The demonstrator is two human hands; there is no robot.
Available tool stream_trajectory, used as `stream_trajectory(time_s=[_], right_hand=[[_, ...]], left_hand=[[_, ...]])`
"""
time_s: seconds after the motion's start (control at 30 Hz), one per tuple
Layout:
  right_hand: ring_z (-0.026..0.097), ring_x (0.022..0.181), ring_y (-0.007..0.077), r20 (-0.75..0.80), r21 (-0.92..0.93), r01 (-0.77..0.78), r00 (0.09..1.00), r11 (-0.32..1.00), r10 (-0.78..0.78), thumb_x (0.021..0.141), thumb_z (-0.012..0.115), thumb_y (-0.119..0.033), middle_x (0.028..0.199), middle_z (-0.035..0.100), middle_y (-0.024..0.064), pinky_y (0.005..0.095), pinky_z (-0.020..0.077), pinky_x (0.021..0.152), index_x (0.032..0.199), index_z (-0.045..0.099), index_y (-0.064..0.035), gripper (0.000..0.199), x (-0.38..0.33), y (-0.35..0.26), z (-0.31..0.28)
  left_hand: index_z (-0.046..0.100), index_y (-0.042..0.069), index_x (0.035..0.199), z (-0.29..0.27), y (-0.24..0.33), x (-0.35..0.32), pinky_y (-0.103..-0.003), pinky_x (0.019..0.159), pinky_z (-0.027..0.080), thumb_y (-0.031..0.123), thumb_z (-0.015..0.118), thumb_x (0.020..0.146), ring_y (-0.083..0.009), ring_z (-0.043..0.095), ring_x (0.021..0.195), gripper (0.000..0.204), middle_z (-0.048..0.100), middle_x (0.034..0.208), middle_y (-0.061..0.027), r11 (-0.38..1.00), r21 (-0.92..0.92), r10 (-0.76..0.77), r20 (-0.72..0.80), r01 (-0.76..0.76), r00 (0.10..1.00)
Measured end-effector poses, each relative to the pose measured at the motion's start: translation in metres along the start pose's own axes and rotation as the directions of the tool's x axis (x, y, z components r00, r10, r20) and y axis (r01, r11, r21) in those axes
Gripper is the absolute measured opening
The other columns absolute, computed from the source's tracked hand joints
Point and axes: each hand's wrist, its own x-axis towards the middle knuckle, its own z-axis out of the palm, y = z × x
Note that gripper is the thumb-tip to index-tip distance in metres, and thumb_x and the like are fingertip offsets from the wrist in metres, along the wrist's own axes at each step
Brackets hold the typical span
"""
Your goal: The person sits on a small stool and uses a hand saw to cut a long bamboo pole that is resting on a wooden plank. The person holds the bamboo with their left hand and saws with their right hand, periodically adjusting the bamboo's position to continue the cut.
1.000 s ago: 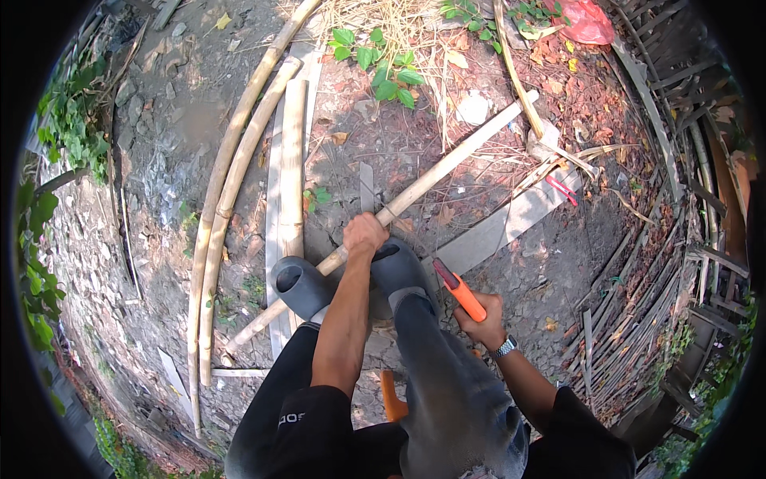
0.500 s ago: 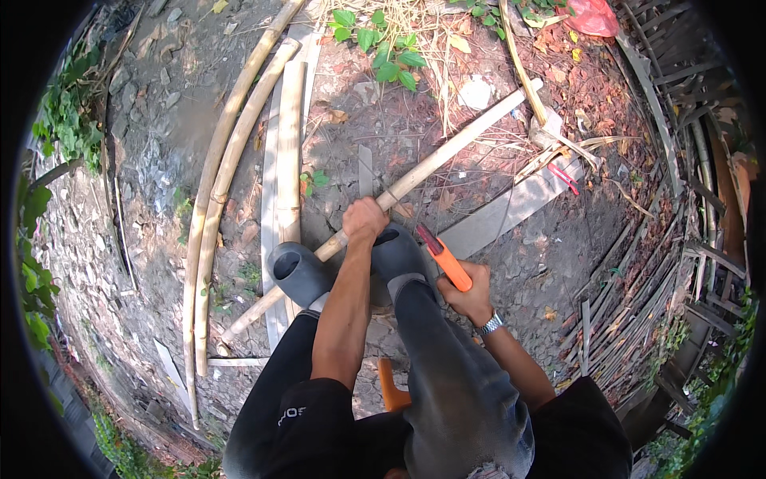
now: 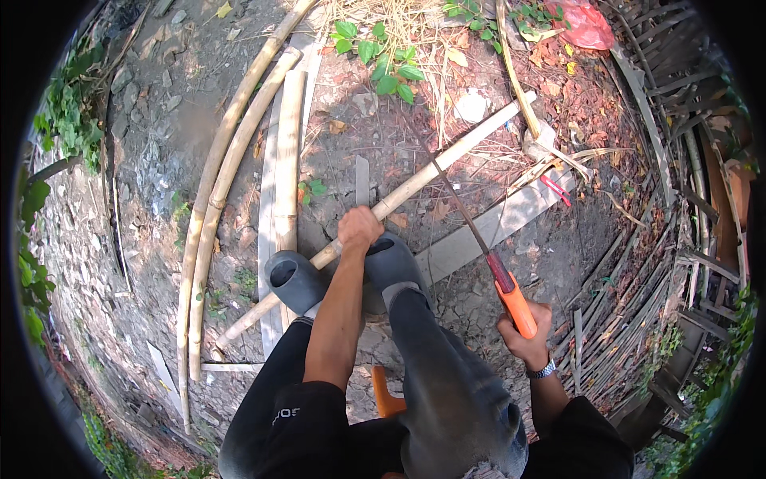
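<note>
Nearest us: our knees in dark trousers, w/ an orange stool (image 3: 387, 397) edge showing between them. Our right hand (image 3: 525, 335) sits low right, fingers clenched round the orange handle of a handsaw (image 3: 511, 299); its thin blade runs up-left to the bamboo pole (image 3: 415, 185) and crosses it approx. mid-length. Wristwatch (image 3: 544, 370) on that arm.

Our left hand (image 3: 359, 227) is further out, fingers closed over the pole, pressing it down just beside our dark rubber shoes (image 3: 293, 279). The pole lies diagonally on the dirt ground (image 3: 159, 152), low end bottom-left, high end top-right, resting across a flat grey plank (image 3: 487, 231).

Left of the shoes, a bundle of longer bamboo canes (image 3: 231, 172) curves along the ground, plus split pieces beside them. Beyond the pole: dry leaves, small green plants (image 3: 383, 60), a red-handled tool (image 3: 556, 190) near the plank's far end. Far right, a woven stick fence (image 3: 662, 263); top right, a red plastic bag (image 3: 586, 22).
</note>
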Motion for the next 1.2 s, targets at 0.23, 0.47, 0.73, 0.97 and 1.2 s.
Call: stream_trajectory(time_s=[0.23, 0.47, 0.73, 0.97, 1.2], right_hand=[[0.059, 0.047, 0.0156, 0.085, -0.021, -0.045, 0.995, 0.999, 0.047, 0.07, 0.071, -0.004, 0.056, 0.059, 0.0065, 0.0316, 0.0485, 0.051, 0.07, 0.065, -0.0018, 0.006, -0.026, 0.047, 0.043], [0.061, 0.048, 0.02, 0.181, -0.024, -0.022, 0.983, 0.999, 0.026, 0.071, 0.073, -0.007, 0.058, 0.06, 0.0084, 0.0334, 0.0503, 0.052, 0.073, 0.066, -0.0035, 0.008, -0.036, 0.051, 0.051], [0.06, 0.047, 0.0199, 0.189, -0.018, -0.036, 0.981, 0.999, 0.039, 0.071, 0.075, -0.009, 0.057, 0.058, 0.0077, 0.0329, 0.0493, 0.051, 0.072, 0.066, -0.0048, 0.01, -0.067, 0.061, 0.027], [0.057, 0.046, 0.0165, 0.177, -0.008, -0.101, 0.979, 0.995, 0.101, 0.072, 0.073, -0.008, 0.055, 0.056, 0.0053, 0.0318, 0.0456, 0.049, 0.069, 0.062, -0.0036, 0.013, -0.118, 0.081, -0.01], [0.051, 0.053, 0.0074, -0.267, 0.228, -0.316, 0.889, 0.921, 0.371, 0.075, 0.071, -0.005, 0.057, 0.052, 0.0002, 0.0291, 0.0412, 0.051, 0.067, 0.059, -0.0015, 0.016, -0.045, 0.13, 0.036]], left_hand=[[0.079, 0.004, 0.111, 0.008, -0.002, 0.005, -0.044, 0.1, 0.056, 0.029, 0.075, 0.083, -0.0365, 0.072, 0.113, 0.037, 0.076, 0.117, -0.0218, 1.0, -0.001, 0.003, 0.007, -0.003, 1.0], [0.078, 0.003, 0.114, 0.004, -0.001, 0.002, -0.044, 0.102, 0.056, 0.033, 0.076, 0.083, -0.036, 0.071, 0.115, 0.042, 0.075, 0.118, -0.0211, 1.0, -0.01, 0.001, 0.029, -0.001, 1.0], [0.079, 0.005, 0.11, 0.002, 0.002, 0.0, -0.039, 0.099, 0.057, 0.032, 0.08, 0.081, -0.0328, 0.074, 0.112, 0.04, 0.078, 0.113, -0.0177, 1.0, 0.019, -0.001, 0.003, 0.001, 1.0], [0.079, 0.004, 0.111, 0.003, 0.001, -0.002, -0.043, 0.099, 0.058, 0.032, 0.079, 0.082, -0.0349, 0.073, 0.112, 0.041, 0.076, 0.115, -0.0206, 1.0, 0.016, 0.008, 0.021, -0.008, 1.0], [0.08, 0.006, 0.108, 0.017, 0.0, -0.001, -0.042, 0.096, 0.058, 0.032, 0.077, 0.083, -0.0347, 0.075, 0.105, 0.036, 0.078, 0.109, -0.0198, 0.999, 0.042, 0.007, -0.037, -0.005, 0.999]])
